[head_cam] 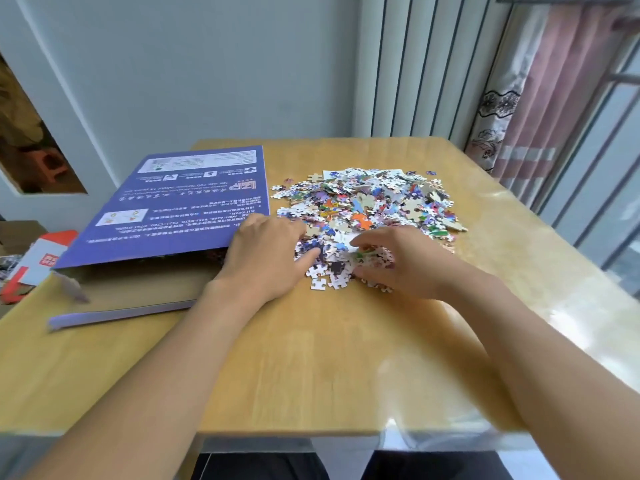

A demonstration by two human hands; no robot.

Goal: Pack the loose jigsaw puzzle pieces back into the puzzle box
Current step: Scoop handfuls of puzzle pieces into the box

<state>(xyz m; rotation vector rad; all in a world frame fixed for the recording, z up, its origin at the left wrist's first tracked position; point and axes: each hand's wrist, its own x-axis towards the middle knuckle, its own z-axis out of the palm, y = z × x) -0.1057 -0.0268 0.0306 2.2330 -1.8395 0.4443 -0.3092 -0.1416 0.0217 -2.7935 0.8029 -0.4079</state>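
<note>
Puzzle pieces (pixel 367 202) heaped between both hands (pixel 268 252), beside puzzle box (pixel 166 202).

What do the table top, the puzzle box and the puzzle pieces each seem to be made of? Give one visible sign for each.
Table top: pale wood, probably under a clear glossy sheet; grain lines show, and window light reflects off it.
Puzzle box: likely printed cardboard, matt purple; thin flat panels with a plain brown inside.
Puzzle pieces: seemingly die-cut card; printed colour faces, plain buff backs.

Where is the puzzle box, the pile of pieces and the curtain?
puzzle box (pixel 180 202), head view, its blue printed panel.
pile of pieces (pixel 374 199), head view, middle of the heap.
curtain (pixel 540 109), head view, its pink folds.
</note>
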